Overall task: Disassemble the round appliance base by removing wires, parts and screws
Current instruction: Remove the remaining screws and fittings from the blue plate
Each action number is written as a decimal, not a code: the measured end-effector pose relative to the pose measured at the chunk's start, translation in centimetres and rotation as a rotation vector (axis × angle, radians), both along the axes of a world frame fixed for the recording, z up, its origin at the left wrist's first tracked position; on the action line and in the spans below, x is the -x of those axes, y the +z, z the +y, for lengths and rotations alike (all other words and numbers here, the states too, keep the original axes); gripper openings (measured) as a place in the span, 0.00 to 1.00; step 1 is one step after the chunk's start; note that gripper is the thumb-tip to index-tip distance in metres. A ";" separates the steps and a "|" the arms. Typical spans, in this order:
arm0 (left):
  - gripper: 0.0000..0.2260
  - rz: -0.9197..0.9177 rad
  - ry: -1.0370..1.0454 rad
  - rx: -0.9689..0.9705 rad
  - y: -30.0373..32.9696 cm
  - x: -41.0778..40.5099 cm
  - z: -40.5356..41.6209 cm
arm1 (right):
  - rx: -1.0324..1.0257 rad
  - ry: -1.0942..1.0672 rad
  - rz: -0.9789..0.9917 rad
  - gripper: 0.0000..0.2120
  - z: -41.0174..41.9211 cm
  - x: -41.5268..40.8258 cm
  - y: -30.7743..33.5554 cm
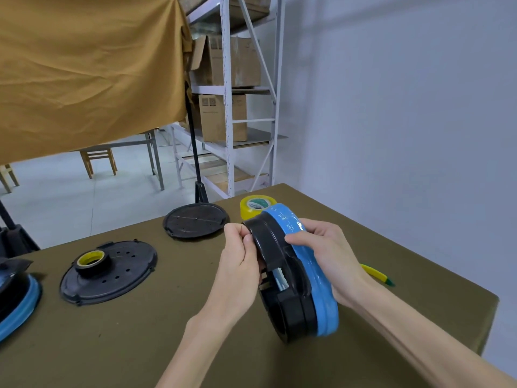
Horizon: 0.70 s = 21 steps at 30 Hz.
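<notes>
The round appliance base point(291, 298), black with a blue rim, stands on edge above the olive table point(140, 345), held between both hands. My right hand point(324, 253) wraps over the blue rim from the right, fingers curled across its top. My left hand point(240, 256) grips the black edge at the upper left, thumb and fingers pinched on it. White wires show through an opening in the black side. The inside of the base is hidden from view.
A black perforated disc point(123, 275) carrying a roll of black tape point(91, 260) lies at left. Another black round cover point(195, 221) lies farther back. A yellow tape roll point(253, 205) stands behind the base. A yellow-green screwdriver point(377, 274) lies at right. A second blue-rimmed base point(16, 298) is at the left edge.
</notes>
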<state>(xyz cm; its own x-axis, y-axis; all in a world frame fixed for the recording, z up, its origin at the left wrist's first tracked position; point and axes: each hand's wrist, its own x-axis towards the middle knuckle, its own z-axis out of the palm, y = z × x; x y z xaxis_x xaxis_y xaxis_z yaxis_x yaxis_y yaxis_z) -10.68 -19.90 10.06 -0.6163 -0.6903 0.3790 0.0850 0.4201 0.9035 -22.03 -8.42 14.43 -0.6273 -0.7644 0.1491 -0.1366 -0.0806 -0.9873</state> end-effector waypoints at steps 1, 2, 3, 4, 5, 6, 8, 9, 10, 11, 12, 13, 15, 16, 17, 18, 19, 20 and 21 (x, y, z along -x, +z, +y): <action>0.09 0.000 -0.006 -0.015 0.0 0.0 -0.1 | 0.012 -0.003 0.016 0.06 0.0 0.0 -0.1; 0.09 -0.004 -0.010 -0.022 0.1 -0.1 -0.2 | 0.028 -0.002 0.033 0.07 -0.1 0.0 -0.3; 0.09 -0.010 -0.015 -0.027 0.1 -0.2 -0.2 | 0.048 0.003 0.054 0.09 -0.2 0.0 -0.5; 0.10 -0.014 -0.025 -0.038 0.0 -0.3 -0.2 | 0.068 0.010 0.082 0.12 -0.2 -0.1 -0.7; 0.10 -0.017 -0.035 -0.057 -0.1 -0.5 -0.2 | 0.082 0.012 0.113 0.15 -0.3 -0.1 -0.9; 0.10 -0.014 -0.044 -0.084 -0.2 -0.6 -0.2 | 0.091 0.012 0.144 0.16 -0.3 -0.1 -1.1; 0.10 -0.013 -0.060 -0.155 -0.2 -0.7 -0.2 | 0.107 0.016 0.173 0.16 -0.4 0.0 -1.3; 0.10 -0.008 -0.071 -0.198 -0.1 -0.7 -0.2 | 0.115 0.020 0.169 0.14 -0.4 0.2 -1.4; 0.11 0.005 -0.085 -0.252 -0.1 -0.7 -0.2 | 0.120 0.021 0.156 0.13 -0.4 0.4 -1.5; 0.12 0.018 -0.097 -0.320 0.0 -0.8 -0.2 | 0.124 0.020 0.144 0.12 -0.3 0.6 -1.6; 0.14 0.030 -0.107 -0.394 -0.1 -0.9 -0.4 | 0.126 0.018 0.144 0.12 -0.3 0.7 -1.7; 0.15 0.037 -0.112 -0.469 0.0 -1.0 -0.5 | 0.125 0.018 0.162 0.12 -0.3 0.9 -1.8; 0.12 0.036 -0.090 -0.583 -0.2 -1.6 -1.2 | 0.113 0.027 0.234 0.13 -0.2 0.9 -2.1; 0.09 0.030 -0.081 -0.626 -0.2 -2.0 -1.7 | 0.108 0.031 0.272 0.12 -0.2 0.8 -2.2; 0.08 0.016 -0.091 -0.672 -0.2 -2.4 -2.1 | 0.104 0.038 0.305 0.11 -0.1 0.6 -2.3; 0.11 -0.007 -0.125 -0.719 -0.2 -2.7 -2.6 | 0.100 0.050 0.332 0.10 0.0 0.4 -2.4; 0.14 -0.038 -0.159 -0.762 -0.3 -3.0 -3.1 | 0.092 0.069 0.352 0.09 0.0 0.1 -2.4; 0.15 -0.076 -0.181 -0.782 -0.3 -3.3 -3.4 | 0.080 0.090 0.370 0.07 0.1 -0.1 -2.6; 0.13 -0.117 -0.194 -0.785 -0.3 -3.6 -3.6 | 0.067 0.109 0.389 0.06 0.1 -0.3 -2.7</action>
